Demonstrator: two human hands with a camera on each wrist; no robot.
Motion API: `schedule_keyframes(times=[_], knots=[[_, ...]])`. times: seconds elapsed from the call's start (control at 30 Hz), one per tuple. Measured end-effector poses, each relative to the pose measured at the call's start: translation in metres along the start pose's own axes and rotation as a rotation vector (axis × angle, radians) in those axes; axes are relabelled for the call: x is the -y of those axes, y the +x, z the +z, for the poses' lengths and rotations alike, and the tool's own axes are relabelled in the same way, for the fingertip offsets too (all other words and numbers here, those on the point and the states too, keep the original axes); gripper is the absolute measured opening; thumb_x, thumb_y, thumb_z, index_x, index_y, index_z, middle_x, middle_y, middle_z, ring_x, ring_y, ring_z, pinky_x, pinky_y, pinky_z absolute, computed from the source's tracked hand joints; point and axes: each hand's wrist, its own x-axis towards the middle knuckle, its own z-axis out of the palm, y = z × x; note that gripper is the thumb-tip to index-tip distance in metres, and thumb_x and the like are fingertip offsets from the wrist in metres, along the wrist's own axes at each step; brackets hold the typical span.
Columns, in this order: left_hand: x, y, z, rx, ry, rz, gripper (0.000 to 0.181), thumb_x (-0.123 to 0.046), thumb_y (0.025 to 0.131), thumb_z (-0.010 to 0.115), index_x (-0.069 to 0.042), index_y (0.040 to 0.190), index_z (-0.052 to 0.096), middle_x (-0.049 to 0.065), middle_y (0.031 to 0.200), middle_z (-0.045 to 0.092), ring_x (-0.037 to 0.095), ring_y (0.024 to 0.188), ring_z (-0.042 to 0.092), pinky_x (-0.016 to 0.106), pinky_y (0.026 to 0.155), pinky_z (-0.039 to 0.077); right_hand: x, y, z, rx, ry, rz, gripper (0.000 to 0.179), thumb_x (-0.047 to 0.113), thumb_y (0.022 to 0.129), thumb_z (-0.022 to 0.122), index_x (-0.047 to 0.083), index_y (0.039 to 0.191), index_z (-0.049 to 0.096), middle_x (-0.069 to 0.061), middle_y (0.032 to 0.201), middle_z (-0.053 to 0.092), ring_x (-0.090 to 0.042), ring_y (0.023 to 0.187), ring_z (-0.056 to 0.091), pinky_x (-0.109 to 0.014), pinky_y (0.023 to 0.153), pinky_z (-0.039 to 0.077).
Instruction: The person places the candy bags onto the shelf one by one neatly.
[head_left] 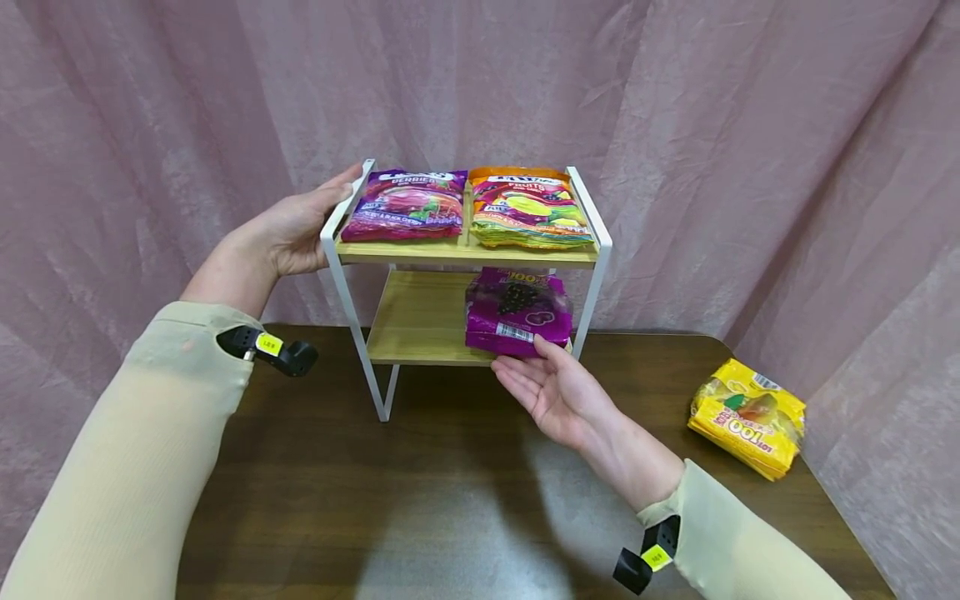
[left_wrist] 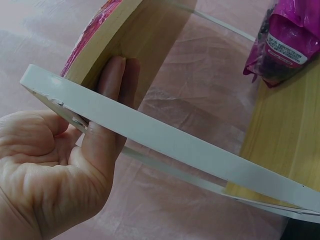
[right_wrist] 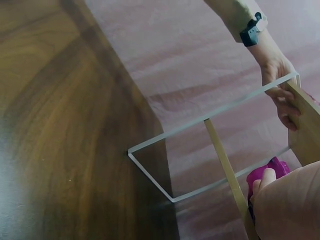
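A two-tier shelf rack (head_left: 352,302) has white metal side frames and light wooden boards. My left hand (head_left: 303,225) grips its upper left corner, and the left wrist view shows fingers (left_wrist: 111,77) reaching past the white frame under the top board. A purple grape candy bag (head_left: 517,312) stands on the right half of the lower board (head_left: 420,317). My right hand (head_left: 558,392) is palm up at the front of that bag, its thumb touching the lower front edge and its fingers extended below. In the right wrist view, the hand hides part of the purple bag (right_wrist: 275,167).
On the top board lie a purple-pink berries bag (head_left: 408,204) and an orange fruits bag (head_left: 528,208), side by side. A yellow mango candy bag (head_left: 750,417) lies at the right of the brown table (head_left: 315,500). A pink curtain (head_left: 450,83) hangs behind the rack.
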Motion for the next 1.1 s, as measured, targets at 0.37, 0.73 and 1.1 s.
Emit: schedule_keyframes(times=[0.37,0.73,1.1], knots=[[0.0,0.0,0.001,0.015,0.014,-0.001,0.056,-0.034,0.111,0.033,-0.055,0.16,0.015,0.014,0.113,0.066,0.024,0.081,0.074,0.036,0.068,0.065,-0.01,-0.017,-0.013,0.031,-0.027,0.03,0.072,0.034,0.111,0.045,-0.007,0.159,0.01,-0.03,0.158,0.031,-0.039,0.145,0.038,-0.035,0.11,0.047],[0.0,0.0,0.0,0.009,0.012,-0.006,0.056,-0.035,0.111,0.034,-0.055,0.16,0.016,0.014,0.112,0.067,0.024,0.081,0.074,0.036,0.068,0.065,-0.017,-0.031,-0.037,0.021,-0.241,0.04,0.07,0.024,0.109,0.045,-0.008,0.159,0.008,-0.031,0.16,0.027,-0.043,0.147,0.033,-0.041,0.117,0.04],[0.0,-0.001,0.001,0.002,0.038,-0.001,0.058,-0.035,0.11,0.036,-0.054,0.16,0.014,0.014,0.117,0.065,0.023,0.082,0.074,0.036,0.069,0.065,-0.017,-0.035,-0.07,-0.074,-0.663,-0.042,0.065,0.017,0.105,0.052,-0.009,0.156,0.022,-0.033,0.157,0.032,-0.045,0.146,0.032,-0.053,0.121,0.03]])
